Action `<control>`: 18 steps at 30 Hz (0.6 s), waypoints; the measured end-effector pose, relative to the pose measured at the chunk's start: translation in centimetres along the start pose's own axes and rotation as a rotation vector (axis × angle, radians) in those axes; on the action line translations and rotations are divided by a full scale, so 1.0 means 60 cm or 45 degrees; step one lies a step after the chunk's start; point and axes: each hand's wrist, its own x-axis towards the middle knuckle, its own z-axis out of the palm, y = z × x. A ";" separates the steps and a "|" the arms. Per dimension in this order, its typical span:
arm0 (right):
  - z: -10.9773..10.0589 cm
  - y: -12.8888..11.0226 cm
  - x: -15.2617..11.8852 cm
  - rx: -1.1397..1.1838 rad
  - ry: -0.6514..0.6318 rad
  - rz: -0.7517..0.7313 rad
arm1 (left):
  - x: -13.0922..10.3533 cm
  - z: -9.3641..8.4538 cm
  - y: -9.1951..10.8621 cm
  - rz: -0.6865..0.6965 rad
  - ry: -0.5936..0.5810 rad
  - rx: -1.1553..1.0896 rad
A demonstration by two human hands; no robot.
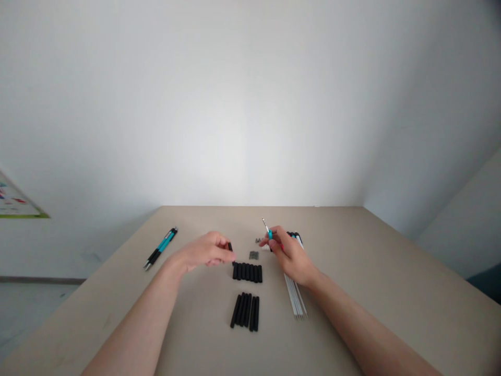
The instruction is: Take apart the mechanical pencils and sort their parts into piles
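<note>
My left hand (211, 249) pinches a short black tube (230, 246), a pen grip by its look, above the near end of a row of similar black grips (247, 272). In my right hand (288, 251) is a blue pen barrel (270, 234), its thin metal-coloured tip pointing up and away. Small springs (254, 255) lie between the hands, and a few more sit farther back by my right fingers. Under my right hand and wrist run several white pen refills (294, 297). Dark pen parts (298, 236) show behind that hand, partly hidden.
Closer to me lies a second group of black tubes (245, 312). Two blue and black pens (160, 248) rest side by side at the left of the beige table (195, 334). A white wall (246, 104) stands behind the table's far edge.
</note>
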 end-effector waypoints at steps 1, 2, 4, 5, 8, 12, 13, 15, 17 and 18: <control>0.000 0.000 0.000 0.015 0.016 0.004 | -0.002 -0.002 -0.003 -0.091 -0.125 0.147; 0.000 0.000 0.000 0.027 0.027 0.008 | -0.003 -0.002 -0.007 -0.169 -0.225 0.275; 0.000 0.000 -0.001 0.036 0.036 0.008 | -0.003 0.000 -0.012 -0.283 -0.353 0.452; 0.000 0.000 -0.001 0.032 0.037 0.004 | -0.003 0.002 -0.013 -0.318 -0.395 0.500; 0.001 0.000 -0.001 0.011 0.038 -0.008 | -0.003 0.010 -0.010 -0.346 -0.506 0.567; 0.001 0.001 0.000 0.010 0.032 -0.004 | -0.005 0.019 -0.001 -0.378 -0.624 0.599; 0.001 0.001 0.000 0.012 0.029 0.000 | -0.006 0.020 0.000 -0.392 -0.635 0.596; 0.001 0.001 0.000 0.010 0.025 0.010 | -0.006 0.022 0.001 -0.407 -0.642 0.575; 0.001 0.001 -0.001 0.008 0.025 0.010 | -0.005 0.025 0.001 -0.407 -0.639 0.549; 0.001 0.001 -0.001 0.004 0.025 0.009 | -0.004 0.027 0.001 -0.403 -0.636 0.542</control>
